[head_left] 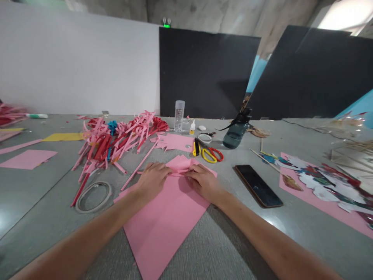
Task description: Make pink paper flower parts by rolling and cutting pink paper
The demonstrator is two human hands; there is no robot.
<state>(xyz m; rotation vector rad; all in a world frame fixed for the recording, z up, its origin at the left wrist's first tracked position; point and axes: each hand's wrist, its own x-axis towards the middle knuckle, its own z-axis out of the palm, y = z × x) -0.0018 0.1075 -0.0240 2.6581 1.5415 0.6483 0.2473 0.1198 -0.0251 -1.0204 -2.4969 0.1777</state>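
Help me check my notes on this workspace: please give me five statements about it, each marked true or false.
1. The left hand and right hand both touch the pink paper. True.
2. The phone lies left of that paper. False: the phone lies to its right.
3. The tape roll lies on the left. True.
4. The right hand holds the scissors. False: the scissors lie on the table.
5. The scissors have yellow and red handles. True.

The left hand and right hand are bare. The left forearm and right forearm are bare too, long and smooth, skinny near the hands and fatter further down.
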